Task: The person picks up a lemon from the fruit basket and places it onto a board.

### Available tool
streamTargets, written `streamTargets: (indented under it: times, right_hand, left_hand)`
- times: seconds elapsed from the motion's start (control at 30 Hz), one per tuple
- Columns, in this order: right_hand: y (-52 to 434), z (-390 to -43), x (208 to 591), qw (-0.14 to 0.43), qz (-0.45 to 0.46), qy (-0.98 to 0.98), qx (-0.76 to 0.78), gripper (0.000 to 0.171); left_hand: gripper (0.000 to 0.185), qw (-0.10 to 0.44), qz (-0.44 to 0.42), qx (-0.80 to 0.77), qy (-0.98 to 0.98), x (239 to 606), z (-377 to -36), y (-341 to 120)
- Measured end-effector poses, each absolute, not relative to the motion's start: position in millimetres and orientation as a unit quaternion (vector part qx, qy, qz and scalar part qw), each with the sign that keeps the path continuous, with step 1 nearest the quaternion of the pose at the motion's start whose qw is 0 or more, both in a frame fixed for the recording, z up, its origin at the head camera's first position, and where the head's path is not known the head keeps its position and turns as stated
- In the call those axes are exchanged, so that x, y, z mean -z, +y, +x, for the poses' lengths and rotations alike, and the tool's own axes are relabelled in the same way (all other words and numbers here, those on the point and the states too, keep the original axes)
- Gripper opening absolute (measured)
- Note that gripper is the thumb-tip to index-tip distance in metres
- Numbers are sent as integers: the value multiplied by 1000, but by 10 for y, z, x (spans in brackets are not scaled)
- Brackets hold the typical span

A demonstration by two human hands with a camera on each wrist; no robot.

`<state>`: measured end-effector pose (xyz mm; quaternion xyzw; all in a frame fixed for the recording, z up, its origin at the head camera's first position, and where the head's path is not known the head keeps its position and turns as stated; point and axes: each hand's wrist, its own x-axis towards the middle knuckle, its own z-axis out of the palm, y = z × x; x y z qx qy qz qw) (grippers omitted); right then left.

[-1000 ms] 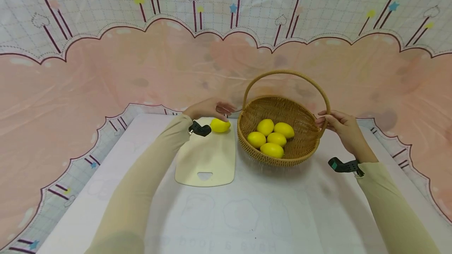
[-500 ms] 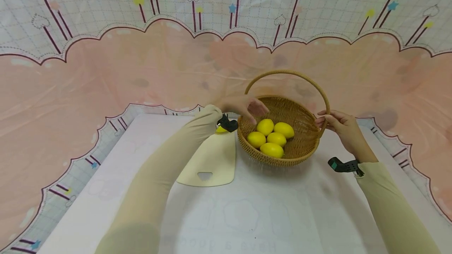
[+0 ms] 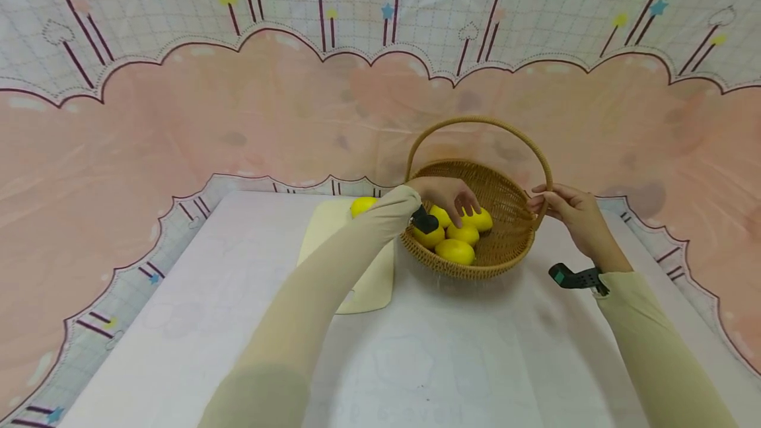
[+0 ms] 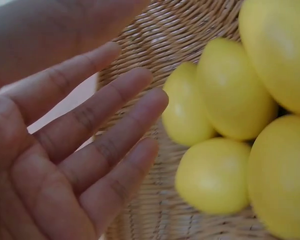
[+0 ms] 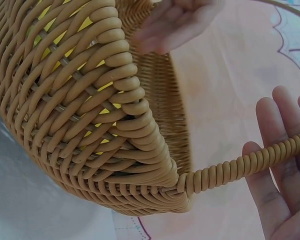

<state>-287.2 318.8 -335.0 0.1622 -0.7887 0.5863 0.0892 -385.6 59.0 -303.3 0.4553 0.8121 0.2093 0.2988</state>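
The round woven wicker basket [image 3: 499,253] is set on the counter [image 3: 178,322], filled with smooth oval lemons [image 3: 455,251]. The left hand [image 3: 446,193] is held over them, fingers [image 4: 115,130] straight and released. The coiled handle [image 5: 250,167] is lightly grasped by the right hand [image 3: 573,216].

The left forearm [image 3: 333,276] is covering part of the cutting board [image 3: 374,279] and most of the lemon [image 3: 361,205] lying on it. The left hand [image 3: 446,193] is hiding part of the lemons in the basket [image 3: 505,249].
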Motion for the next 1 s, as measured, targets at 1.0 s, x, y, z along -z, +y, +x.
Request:
streamTargets:
  times: [1.0]
  right_hand:
    - [3166,-2863,3336,85,174,-776,-600,31]
  left_hand:
    - [46,385,399,-108,825,3340,-3872,671]
